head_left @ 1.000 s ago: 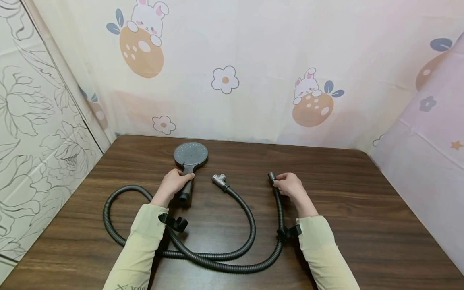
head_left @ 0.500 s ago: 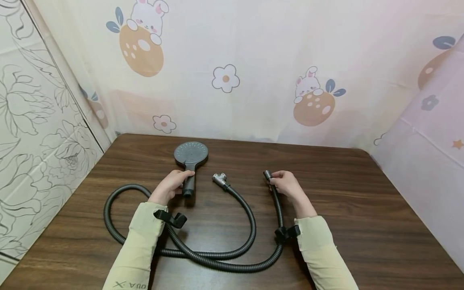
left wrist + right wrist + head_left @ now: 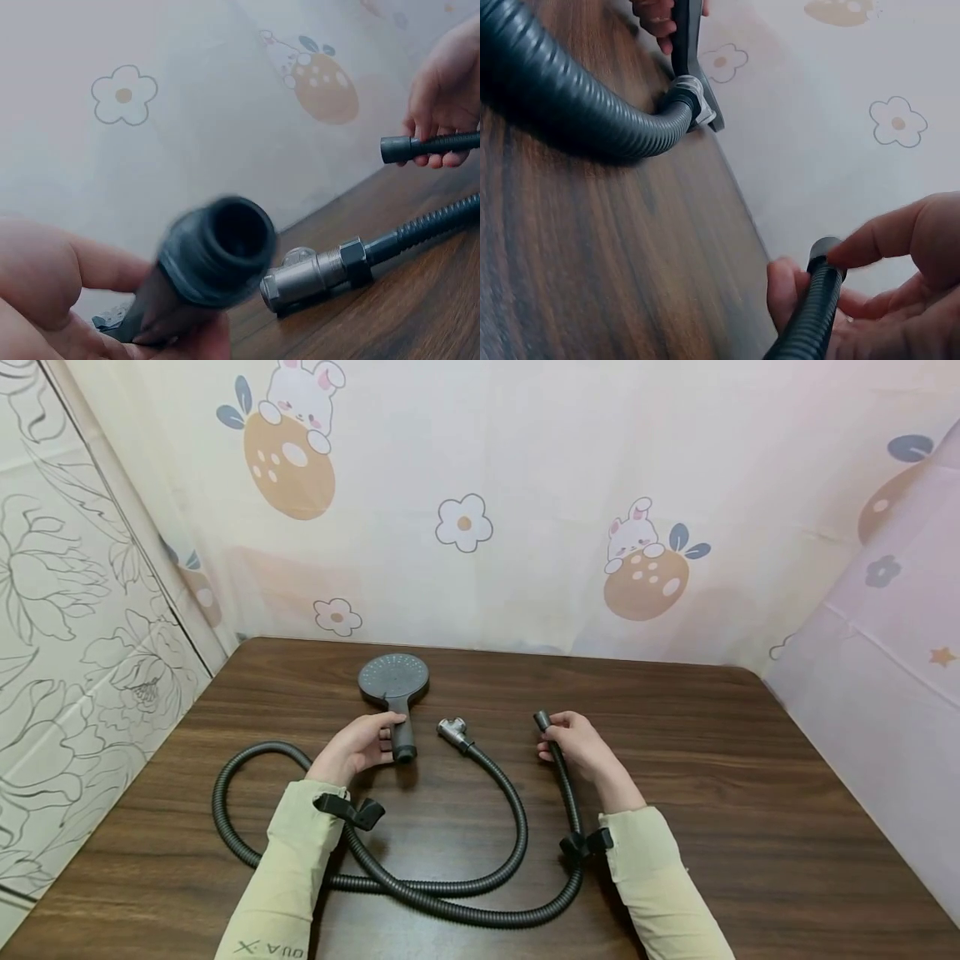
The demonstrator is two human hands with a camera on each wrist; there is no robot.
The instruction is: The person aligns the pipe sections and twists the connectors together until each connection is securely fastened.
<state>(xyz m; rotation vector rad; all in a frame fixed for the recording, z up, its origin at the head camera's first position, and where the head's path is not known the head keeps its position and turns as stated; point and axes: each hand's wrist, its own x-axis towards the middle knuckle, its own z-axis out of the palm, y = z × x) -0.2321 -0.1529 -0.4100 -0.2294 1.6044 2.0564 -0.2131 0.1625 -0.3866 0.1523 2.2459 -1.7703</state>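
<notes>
My left hand (image 3: 356,747) grips the handle of a dark grey shower head (image 3: 394,678), its round spray face turned up. In the left wrist view the hollow, threaded end of the handle (image 3: 238,229) points toward the camera. Between thumb and fingers, my right hand (image 3: 583,747) pinches a black ribbed shower hose (image 3: 567,793) just below its smooth end fitting (image 3: 542,720). That fitting is raised and tilts toward the left. The hose's other end carries a silver metal angled connector (image 3: 453,732), which lies on the table between my hands.
The hose loops across the brown wooden table (image 3: 750,793), crossing itself near the front and passing under my left forearm. Black straps (image 3: 349,810) sit round both wrists. A patterned curtain (image 3: 540,460) hangs behind the table, and a flower-print panel (image 3: 90,610) stands at the left.
The lower end of the shower head's handle has swung right and up. My right hand has brought the hose end a little to the left, toward the shower head.
</notes>
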